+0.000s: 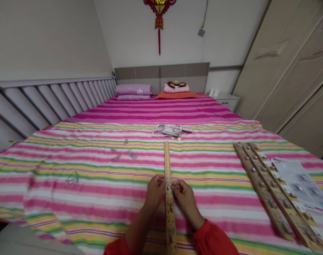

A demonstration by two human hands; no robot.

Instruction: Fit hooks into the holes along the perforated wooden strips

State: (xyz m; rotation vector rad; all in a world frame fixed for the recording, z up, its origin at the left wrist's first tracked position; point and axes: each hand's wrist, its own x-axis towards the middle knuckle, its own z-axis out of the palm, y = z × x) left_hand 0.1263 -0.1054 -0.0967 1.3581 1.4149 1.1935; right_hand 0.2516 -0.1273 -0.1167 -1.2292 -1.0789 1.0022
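A long narrow wooden strip (167,161) with rows of small holes lies lengthwise on the bed in front of me. My left hand (156,188) is at its left edge, fingers curled and pinched together. From the right edge, my right hand (184,195) closes thumb and forefinger in a pinch. Between the fingertips a small shiny metal piece (168,186) rests on the strip; whatever fine part the fingers pinch is too small to make out. More metal pieces (170,206) sit nearer to me along the same strip.
Several wooden strips (267,180) with metal pieces and white tags lie at right, beside a clear plastic bag (301,180). Beyond my strip is a plastic packet (168,130). Small clear sachets (132,154) and a thin tangled loop (72,179) lie left. A railing (57,95) borders the bed.
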